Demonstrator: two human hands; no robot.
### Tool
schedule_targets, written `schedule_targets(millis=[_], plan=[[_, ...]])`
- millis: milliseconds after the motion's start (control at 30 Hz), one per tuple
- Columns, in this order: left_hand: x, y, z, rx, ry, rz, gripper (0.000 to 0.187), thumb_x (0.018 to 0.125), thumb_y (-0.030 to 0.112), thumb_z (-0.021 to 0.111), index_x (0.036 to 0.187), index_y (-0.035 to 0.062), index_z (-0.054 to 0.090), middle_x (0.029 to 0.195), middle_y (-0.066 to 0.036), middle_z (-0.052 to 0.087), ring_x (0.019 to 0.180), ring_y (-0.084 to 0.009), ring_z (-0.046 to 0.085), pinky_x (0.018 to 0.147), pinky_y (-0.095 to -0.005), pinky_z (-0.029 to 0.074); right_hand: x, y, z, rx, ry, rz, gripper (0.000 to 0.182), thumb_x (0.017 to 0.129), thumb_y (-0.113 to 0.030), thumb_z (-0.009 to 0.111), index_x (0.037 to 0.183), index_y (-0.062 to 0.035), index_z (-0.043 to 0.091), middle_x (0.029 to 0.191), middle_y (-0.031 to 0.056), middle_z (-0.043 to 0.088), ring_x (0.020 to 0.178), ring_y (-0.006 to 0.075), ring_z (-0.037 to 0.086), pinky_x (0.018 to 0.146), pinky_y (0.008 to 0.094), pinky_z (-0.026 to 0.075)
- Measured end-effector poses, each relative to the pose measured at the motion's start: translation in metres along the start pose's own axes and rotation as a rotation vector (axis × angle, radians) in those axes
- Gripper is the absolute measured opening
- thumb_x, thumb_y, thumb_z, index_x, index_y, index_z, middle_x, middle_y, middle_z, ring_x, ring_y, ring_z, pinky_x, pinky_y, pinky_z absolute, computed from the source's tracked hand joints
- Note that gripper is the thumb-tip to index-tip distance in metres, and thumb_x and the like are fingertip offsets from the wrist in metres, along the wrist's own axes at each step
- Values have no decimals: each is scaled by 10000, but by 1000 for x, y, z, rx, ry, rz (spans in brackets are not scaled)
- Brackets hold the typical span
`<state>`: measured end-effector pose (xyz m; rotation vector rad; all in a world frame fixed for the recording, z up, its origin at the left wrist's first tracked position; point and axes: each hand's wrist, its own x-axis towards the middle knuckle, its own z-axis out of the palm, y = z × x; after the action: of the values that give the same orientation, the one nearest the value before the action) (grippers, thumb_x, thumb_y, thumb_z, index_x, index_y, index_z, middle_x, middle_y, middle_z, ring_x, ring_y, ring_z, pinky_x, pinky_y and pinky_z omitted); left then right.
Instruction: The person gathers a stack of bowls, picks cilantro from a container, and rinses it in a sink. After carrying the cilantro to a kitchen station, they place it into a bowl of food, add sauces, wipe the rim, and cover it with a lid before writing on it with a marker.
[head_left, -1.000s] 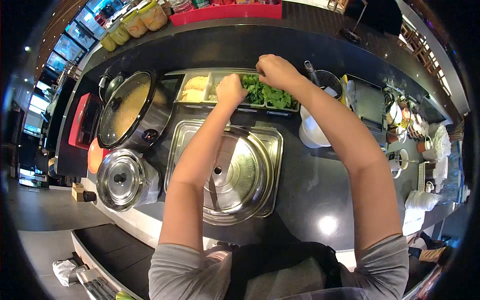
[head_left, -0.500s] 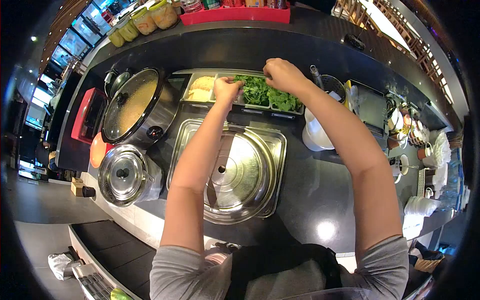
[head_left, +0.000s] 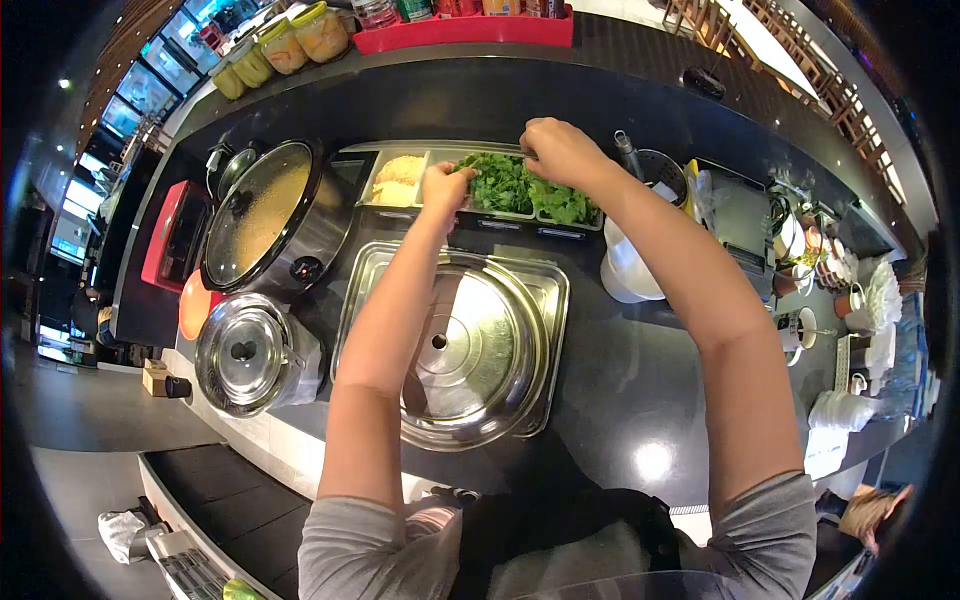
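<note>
A long container (head_left: 487, 222) at the back of the counter holds chopped pale yellow food (head_left: 398, 181) on its left and leafy greens (head_left: 500, 184) to the right. At the left edge of the greens, my left hand (head_left: 446, 187) has its fingers closed, touching the leaves. My right hand (head_left: 560, 150) is at the back rim above the right part of the greens, with its fingers curled; what they hold, if anything, is hidden. In front of the container, a round steel lid (head_left: 470, 350) lies on a rectangular steel tray (head_left: 553, 395).
On the left stand a large cooker (head_left: 335, 225) with a glass lid and a lidded steel pot (head_left: 243, 352). White containers (head_left: 630, 268) stand near my right forearm. A red tray (head_left: 465, 34) of cans and several jars (head_left: 320, 32) line the back ledge.
Both hands have shifted very slightly to the left in view, along with the whole scene. At the right edge, a person's hand has come into view.
</note>
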<state>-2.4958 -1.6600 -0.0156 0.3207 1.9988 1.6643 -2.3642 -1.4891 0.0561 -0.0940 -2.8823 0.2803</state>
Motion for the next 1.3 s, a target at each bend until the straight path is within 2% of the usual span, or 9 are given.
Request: schedule_targets(millis=[200, 333, 400, 600, 733, 800, 967, 1200, 1300], plan=[[15, -15, -21, -44, -32, -23, 162, 888, 52, 614, 1042, 1, 609, 876, -85, 630, 642, -174, 595, 550, -282, 532, 0, 0, 3, 11, 37, 18, 99, 735, -56, 697, 804, 16, 694, 958, 216, 681, 938, 384, 670, 819, 467, 554], [25, -20, -30, -107, -91, -28, 160, 895, 45, 587, 1050, 14, 610, 986, -108, 607, 809, -191, 598, 613, -296, 545, 1, 1, 3, -26, -19, 28, 190, 747, -93, 727, 903, 15, 723, 957, 177, 670, 929, 353, 666, 820, 447, 543], [26, -19, -31, -121, -91, -25, 158, 899, 46, 579, 1051, 18, 610, 1030, -118, 597, 870, -195, 593, 632, -305, 550, 1, 0, 3, -8, -10, 25, 94, 738, -49, 690, 804, 17, 692, 957, 217, 684, 936, 381, 673, 813, 464, 558], [30, -9, -23, -182, -126, -112, 293, 830, 152, 733, 1055, -4, 630, 1051, -126, 606, 877, -185, 580, 643, -303, 547, 0, -1, 1, -6, 13, -5, 114, 724, -71, 720, 798, 12, 697, 935, 215, 689, 929, 380, 676, 808, 462, 557], [37, -22, -1, 343, -93, 46, 507, 650, 235, 901, 1027, -21, 677, 737, -55, 658, 627, -163, 600, 614, -292, 520, 1, -1, 3, 2, 1, 28, 123, 713, -80, 734, 793, 6, 699, 933, 202, 690, 926, 372, 676, 806, 461, 555], [76, -63, 5, 607, 100, 432, 497, 653, 232, 905, 1025, -24, 698, 694, -52, 667, 593, -148, 600, 592, -290, 499, -1, -1, 2, -4, 23, -6, 113, 716, -74, 725, 797, 2, 702, 938, 188, 693, 930, 366, 674, 810, 458, 553], [2, 4, 19, 85, -364, 77, 227, 783, 69, 807, 982, 8, 715, 915, -36, 716, 769, -111, 648, 648, -282, 508, -4, -3, 1, 4, 35, -23, 112, 724, -68, 710, 812, 0, 697, 942, 179, 689, 949, 358, 666, 828, 452, 546], [-2, 7, 3, -225, -456, -127, 313, 926, 135, 668, 1204, 5, 610, 974, -14, 652, 862, -99, 596, 722, -251, 482, -1, 0, 2, 11, -2, -18, 126, 719, -75, 712, 823, -4, 700, 962, 189, 682, 956, 358, 665, 828, 451, 547], [10, -6, -4, -529, -810, -242, 437, 879, 48, 622, 1307, 25, 538, 911, -18, 593, 763, -68, 540, 656, -240, 477, -1, -1, 0, -3, -1, -39, 145, 711, -74, 719, 838, -4, 708, 968, 194, 685, 955, 361, 668, 825, 452, 549]])
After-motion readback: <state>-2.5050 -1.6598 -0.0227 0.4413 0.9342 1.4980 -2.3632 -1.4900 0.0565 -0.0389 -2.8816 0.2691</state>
